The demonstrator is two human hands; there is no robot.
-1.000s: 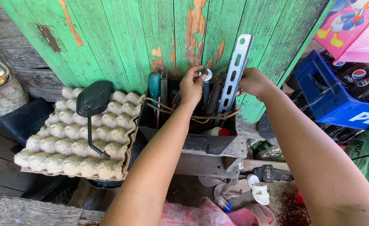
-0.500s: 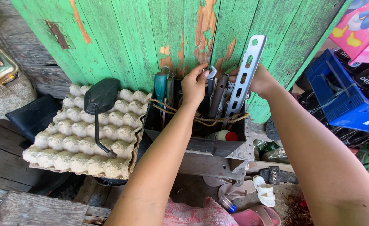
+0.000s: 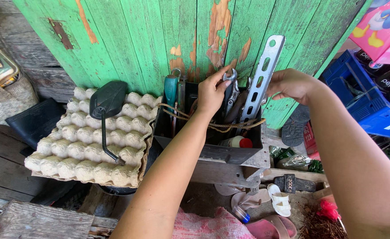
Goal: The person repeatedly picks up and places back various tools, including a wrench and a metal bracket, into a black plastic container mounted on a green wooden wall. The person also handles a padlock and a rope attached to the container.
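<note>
A dark tool box (image 3: pixel 212 150) stands against a green plank wall (image 3: pixel 159 40), bound with rope and stuffed with tools. My left hand (image 3: pixel 212 93) reaches into it and pinches the head of a metal wrench (image 3: pixel 229 82) among other wrenches. My right hand (image 3: pixel 292 84) grips a long grey metal bar with holes (image 3: pixel 261 75) that stands upright in the box's right side. A teal-handled screwdriver (image 3: pixel 170 88) sticks up at the box's left.
A stack of grey egg trays (image 3: pixel 88 146) lies left of the box with a black mirror on a stem (image 3: pixel 108 101) on top. A blue bottle crate (image 3: pixel 372 106) stands at right. Sandals (image 3: pixel 277 199) and a pink cloth (image 3: pixel 208 225) lie below.
My view has shifted slightly closer. My left hand has stayed on the wrench head; my right hand still holds the holed bar at nearly the same tilt.
</note>
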